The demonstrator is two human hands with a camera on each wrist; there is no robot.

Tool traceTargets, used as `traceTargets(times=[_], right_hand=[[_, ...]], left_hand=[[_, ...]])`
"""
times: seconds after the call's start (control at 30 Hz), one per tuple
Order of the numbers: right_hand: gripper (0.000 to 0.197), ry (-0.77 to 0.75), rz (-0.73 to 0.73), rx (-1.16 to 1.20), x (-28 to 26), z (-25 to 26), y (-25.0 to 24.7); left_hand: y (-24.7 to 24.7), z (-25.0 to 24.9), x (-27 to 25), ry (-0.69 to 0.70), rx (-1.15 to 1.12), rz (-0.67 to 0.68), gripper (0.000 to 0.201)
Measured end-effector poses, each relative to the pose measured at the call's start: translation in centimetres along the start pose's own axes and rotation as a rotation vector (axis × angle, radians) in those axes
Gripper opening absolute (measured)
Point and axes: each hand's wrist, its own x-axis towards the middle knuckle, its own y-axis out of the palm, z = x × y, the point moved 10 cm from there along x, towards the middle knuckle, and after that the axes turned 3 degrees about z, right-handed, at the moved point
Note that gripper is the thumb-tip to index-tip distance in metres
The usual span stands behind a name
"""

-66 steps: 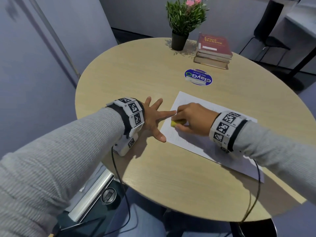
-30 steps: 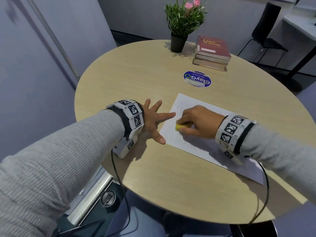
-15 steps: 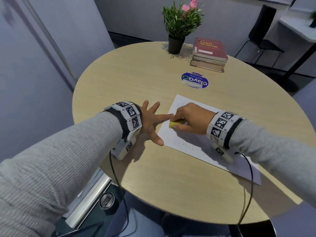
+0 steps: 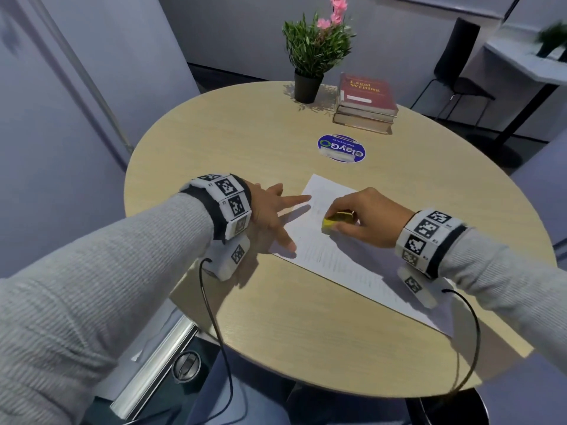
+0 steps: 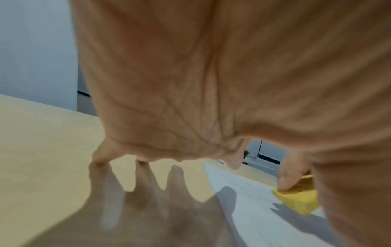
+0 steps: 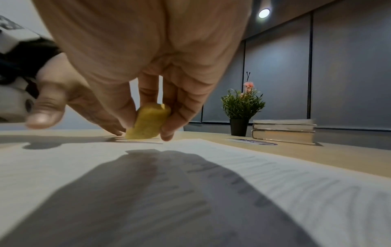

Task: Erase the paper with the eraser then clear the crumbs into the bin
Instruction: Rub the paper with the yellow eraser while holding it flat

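A white printed paper (image 4: 343, 259) lies on the round wooden table (image 4: 276, 317). My right hand (image 4: 365, 217) pinches a yellow eraser (image 4: 333, 224) and presses its lower end onto the sheet near the left edge. The right wrist view shows the eraser (image 6: 148, 123) between thumb and fingers, its tip on the paper (image 6: 211, 192). My left hand (image 4: 276, 213) lies flat with spread straight fingers, index and thumb on the paper's left edge, holding it down. From the left wrist view the eraser (image 5: 298, 198) sits at the right on the paper (image 5: 249, 208). No crumbs can be made out.
At the table's far side stand a potted plant (image 4: 316, 56) and a stack of books (image 4: 365, 102); a blue round sticker (image 4: 341, 148) lies in front of them. A grey bin with a silver lid edge (image 4: 159, 363) sits below the table's left front. A black chair (image 4: 457, 72) stands behind.
The right hand has rubbed the eraser back and forth along the paper's left part, now a little to the right of half a second ago. The left hand has stayed put.
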Motion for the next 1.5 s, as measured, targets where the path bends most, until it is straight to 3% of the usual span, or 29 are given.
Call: traceTargets(times=[0.3, 0.43, 0.6, 0.73, 0.9, 1.03, 1.17, 1.3, 1.43, 1.5], right_hand=[[0.022, -0.035, 0.014, -0.037, 1.5, 2.0, 1.4], [0.018, -0.218, 0.077, -0.011, 0.1, 6.0, 3.3], [0.021, -0.041, 0.023, -0.019, 1.9, 2.3, 1.2], [0.024, -0.263, 0.120, -0.036, 0.3, 6.8, 3.7], [0.020, -0.046, 0.029, -0.066, 1.8, 2.4, 1.1], [0.021, -0.235, 0.163, -0.008, -0.5, 6.5, 3.5], [0.020, -0.049, 0.048, -0.067, 1.3, 2.4, 0.9], [0.023, -0.250, 0.148, -0.025, -1.0, 6.7, 3.6], [0.019, -0.063, 0.040, -0.034, 1.0, 2.6, 0.7], [0.018, -0.098, 0.022, -0.057, 0.6, 3.4, 1.2]], left_hand=[[1.2, -0.9, 1.1, -0.074, 0.153, 0.085, 0.106], [1.2, -1.0, 1.1, -0.051, 0.136, 0.083, 0.111], [1.6, -1.1, 1.7, -0.028, 0.169, 0.064, 0.116], [1.3, -0.8, 1.9, -0.026, 0.128, 0.052, 0.113], [1.5, -0.6, 2.0, -0.046, 0.165, 0.057, 0.114], [1.5, -0.7, 2.0, -0.053, 0.162, 0.068, 0.117], [2.1, -0.6, 2.7, -0.017, 0.192, 0.102, 0.132], [1.7, -0.5, 2.8, -0.031, 0.177, 0.066, 0.124], [2.0, -0.3, 2.8, -0.038, 0.195, 0.091, 0.129], [1.8, -0.4, 2.2, -0.042, 0.177, 0.088, 0.119]])
